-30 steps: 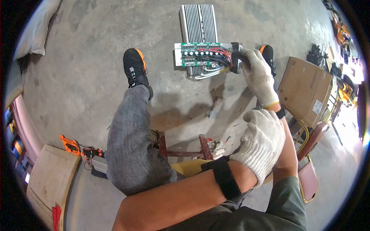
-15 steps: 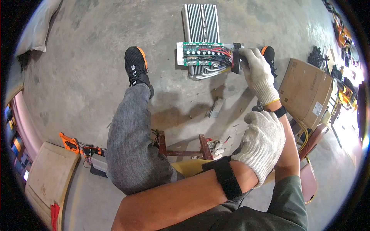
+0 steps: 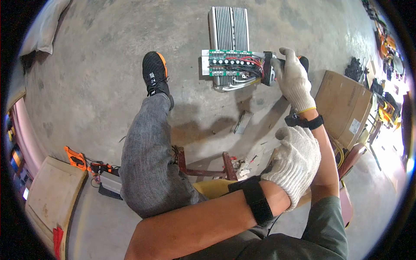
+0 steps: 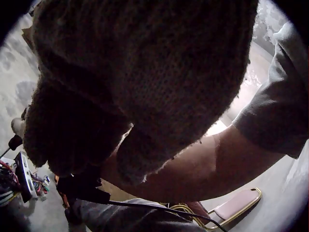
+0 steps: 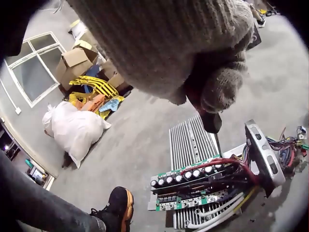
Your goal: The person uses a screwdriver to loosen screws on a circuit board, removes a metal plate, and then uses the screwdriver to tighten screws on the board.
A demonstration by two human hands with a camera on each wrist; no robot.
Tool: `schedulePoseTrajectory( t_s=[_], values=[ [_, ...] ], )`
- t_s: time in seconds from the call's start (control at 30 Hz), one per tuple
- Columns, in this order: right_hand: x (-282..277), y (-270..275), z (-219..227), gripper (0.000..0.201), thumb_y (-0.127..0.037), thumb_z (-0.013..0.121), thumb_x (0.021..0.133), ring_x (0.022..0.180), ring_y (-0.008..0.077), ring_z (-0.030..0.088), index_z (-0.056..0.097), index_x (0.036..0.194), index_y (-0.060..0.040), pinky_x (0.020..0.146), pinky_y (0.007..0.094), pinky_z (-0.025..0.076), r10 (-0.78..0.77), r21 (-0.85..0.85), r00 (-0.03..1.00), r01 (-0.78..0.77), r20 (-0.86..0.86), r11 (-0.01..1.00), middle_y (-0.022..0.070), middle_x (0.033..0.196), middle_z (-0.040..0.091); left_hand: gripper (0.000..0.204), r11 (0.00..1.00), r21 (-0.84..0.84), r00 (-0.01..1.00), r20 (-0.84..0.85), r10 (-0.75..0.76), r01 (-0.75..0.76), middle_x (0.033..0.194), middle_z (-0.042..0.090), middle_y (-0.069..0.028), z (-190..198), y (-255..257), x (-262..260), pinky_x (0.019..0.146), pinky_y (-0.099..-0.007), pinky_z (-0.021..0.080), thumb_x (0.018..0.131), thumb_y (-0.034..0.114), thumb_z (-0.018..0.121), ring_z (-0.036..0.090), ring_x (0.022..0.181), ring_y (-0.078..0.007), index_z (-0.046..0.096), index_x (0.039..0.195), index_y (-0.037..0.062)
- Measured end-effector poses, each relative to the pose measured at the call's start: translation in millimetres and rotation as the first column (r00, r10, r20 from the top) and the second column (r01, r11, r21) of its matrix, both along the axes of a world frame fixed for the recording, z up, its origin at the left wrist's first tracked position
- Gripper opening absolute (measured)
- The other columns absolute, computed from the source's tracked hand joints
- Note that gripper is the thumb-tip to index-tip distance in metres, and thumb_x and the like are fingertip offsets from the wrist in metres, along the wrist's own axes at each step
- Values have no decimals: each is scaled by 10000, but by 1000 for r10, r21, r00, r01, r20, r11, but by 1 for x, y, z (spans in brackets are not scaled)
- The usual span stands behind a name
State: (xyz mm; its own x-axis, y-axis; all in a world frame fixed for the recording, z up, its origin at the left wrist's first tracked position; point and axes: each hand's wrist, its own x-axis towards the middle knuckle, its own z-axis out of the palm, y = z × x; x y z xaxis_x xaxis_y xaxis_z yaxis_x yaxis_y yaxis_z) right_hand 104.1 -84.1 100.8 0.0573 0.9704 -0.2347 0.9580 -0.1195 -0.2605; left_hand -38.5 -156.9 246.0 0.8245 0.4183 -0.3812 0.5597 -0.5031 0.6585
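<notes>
While the right grip (image 3: 295, 81) held a dark tool (image 5: 208, 119) near the circuit board (image 5: 186, 187), slipping risked snagging wires (image 5: 245, 169); the left grip (image 3: 295, 157) was indeterminable.

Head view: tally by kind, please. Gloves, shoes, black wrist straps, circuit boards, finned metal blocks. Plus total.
Gloves: 2
Shoes: 2 (one partly hidden behind a glove)
Black wrist straps: 2
Circuit board: 1
Finned metal block: 1
Total: 8
</notes>
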Motion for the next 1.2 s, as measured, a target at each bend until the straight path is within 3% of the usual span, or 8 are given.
schedulePoseTrajectory(
  t_s=[0.1, 0.3, 0.4, 0.6, 0.67, 0.87, 0.97, 1.2],
  values=[
    [-10, 2, 11, 463, -173, 681, 951, 1081, 452, 662, 519, 1366, -46, 896, 494, 564, -206, -158, 979, 202, -8, 967, 274, 1237, 603, 324, 999, 44, 999, -13, 32, -31, 1073, 741, -95, 0, -1, 1, 820, -530, 525, 912, 264, 723, 696, 959, -268, 762, 1182, 88],
    [-9, 0, 6, 495, -206, 676, 962, 1088, 452, 661, 501, 1393, -36, 910, 480, 558, 36, -20, 999, -35, 32, 999, 279, 1237, 604, 322, 995, -90, 997, -53, -52, 48, 1060, 746, -58, 3, 9, 3, 771, -500, 528, 901, 272, 746, 693, 962, -238, 767, 1176, 107],
    [-17, 4, 15, 498, -200, 673, 960, 1104, 446, 654, 496, 1398, -43, 916, 474, 556, -259, -206, 965, 259, 30, 944, 273, 1268, 580, 325, 998, -57, 999, -50, -20, 17, 1063, 746, -49, 5, 10, 0, 764, -494, 528, 897, 272, 755, 691, 955, -231, 767, 1177, 106],
    [-7, 3, 10, 498, -252, 668, 971, 1106, 447, 663, 506, 1390, -38, 907, 474, 557, 27, -38, 997, -24, 67, 999, 275, 1259, 619, 342, 998, -58, 999, -31, -29, 27, 1080, 751, -60, 3, 8, 2, 799, -520, 540, 893, 273, 760, 701, 974, -252, 764, 1190, 102],
    [-19, 9, 19, 503, -251, 675, 966, 1118, 453, 659, 509, 1392, -43, 919, 475, 555, -293, -223, 953, 303, 77, 926, 275, 1269, 621, 348, 995, -104, 999, -37, 1, -5, 1096, 752, -71, 5, 10, 0, 817, -537, 544, 898, 268, 755, 705, 986, -264, 760, 1201, 96],
    [-4, -5, 6, 495, -237, 660, 979, 1088, 451, 682, 505, 1395, -18, 918, 471, 556, 18, -12, 998, -17, 53, 1000, 285, 1220, 667, 378, 995, -99, 998, -60, -30, 24, 1138, 746, -88, 6, 10, 0, 849, -549, 536, 904, 266, 752, 700, 1025, -281, 743, 1237, 89],
    [-15, 2, 15, 487, -222, 656, 979, 1076, 454, 686, 501, 1390, -12, 916, 474, 557, -220, -141, 975, 223, 39, 964, 278, 1196, 677, 385, 996, -79, 998, -45, -52, 48, 1150, 745, -89, 5, 9, -1, 861, -556, 532, 905, 270, 752, 699, 1037, -286, 739, 1245, 89],
    [-3, -7, 4, 480, -254, 649, 997, 1042, 448, 702, 505, 1388, -13, 898, 479, 560, 7, 48, 1000, -8, 14, 999, 272, 1137, 708, 390, 991, -128, 998, -47, -41, 35, 1146, 746, -94, 6, 11, 0, 862, -567, 529, 910, 285, 749, 701, 1031, -288, 739, 1243, 84]
  ],
)
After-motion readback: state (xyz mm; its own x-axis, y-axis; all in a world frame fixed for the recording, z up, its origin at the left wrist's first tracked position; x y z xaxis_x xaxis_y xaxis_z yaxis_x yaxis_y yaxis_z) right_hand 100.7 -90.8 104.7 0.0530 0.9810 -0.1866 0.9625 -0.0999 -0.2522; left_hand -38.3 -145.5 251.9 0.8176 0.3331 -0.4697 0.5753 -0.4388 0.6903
